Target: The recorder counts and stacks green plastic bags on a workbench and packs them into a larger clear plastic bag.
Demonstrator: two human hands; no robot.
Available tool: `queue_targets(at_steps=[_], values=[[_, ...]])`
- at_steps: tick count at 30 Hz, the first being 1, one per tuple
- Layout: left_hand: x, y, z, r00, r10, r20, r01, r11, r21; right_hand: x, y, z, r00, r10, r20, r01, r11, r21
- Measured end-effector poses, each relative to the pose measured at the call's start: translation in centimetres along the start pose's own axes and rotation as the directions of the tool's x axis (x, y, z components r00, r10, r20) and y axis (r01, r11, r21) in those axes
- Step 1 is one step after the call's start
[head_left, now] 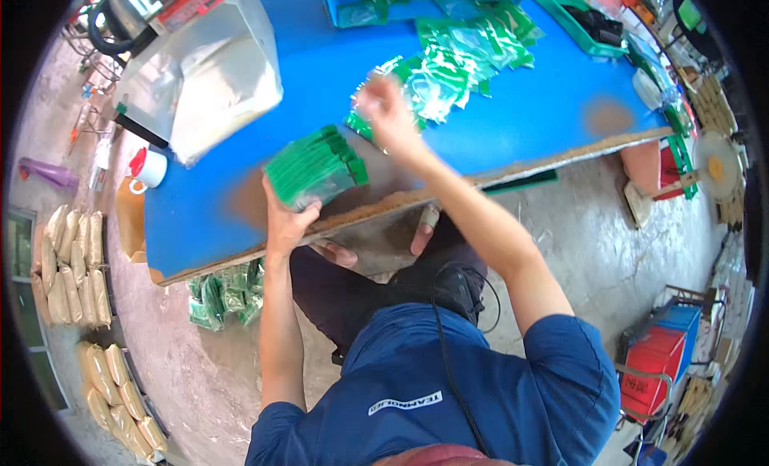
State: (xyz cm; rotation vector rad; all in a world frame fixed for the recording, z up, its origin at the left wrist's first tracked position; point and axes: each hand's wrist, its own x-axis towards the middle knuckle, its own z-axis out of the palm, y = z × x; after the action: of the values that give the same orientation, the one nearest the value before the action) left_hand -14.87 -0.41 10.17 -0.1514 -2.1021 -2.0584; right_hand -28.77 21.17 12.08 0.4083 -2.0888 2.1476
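Note:
My left hand (290, 224) is closed round the near end of a thick stack of green plastic packets (316, 168), at the front edge of the blue table. The packets lie layered, with a clear part showing toward me. Farther right, my right hand (386, 105) is smeared by motion over the near end of a loose pile of green and clear packets (448, 73). Whether its fingers hold a packet is too blurred to make out.
The blue table (529, 129) has a worn front edge. A clear plastic bin (228, 81) stands at the left, near a white and red mug (148, 168). At the back are a blue tray (356, 16) and a green tray (577, 21). Green bundles (228, 294) lie below the table.

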Motion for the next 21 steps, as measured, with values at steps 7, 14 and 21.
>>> queue_targets(at_steps=[7,14,21], values=[[0.3,-0.7,0.9,0.997,0.072,-0.020,-0.070,0.993,0.091,11.2,5.1,-21.8,0.852,0.240,-0.465,-0.511,0.579,-0.636],[-0.1,-0.8,0.8,0.997,0.061,-0.046,-0.060,0.998,0.032,11.6,7.0,-23.3,0.886,0.272,-0.376,-0.459,0.633,-0.623],[0.4,-1.1,1.6,0.995,0.090,-0.038,-0.090,0.996,0.011,12.6,2.4,-27.3,0.909,-0.001,-0.418,-0.309,0.670,-0.674]])
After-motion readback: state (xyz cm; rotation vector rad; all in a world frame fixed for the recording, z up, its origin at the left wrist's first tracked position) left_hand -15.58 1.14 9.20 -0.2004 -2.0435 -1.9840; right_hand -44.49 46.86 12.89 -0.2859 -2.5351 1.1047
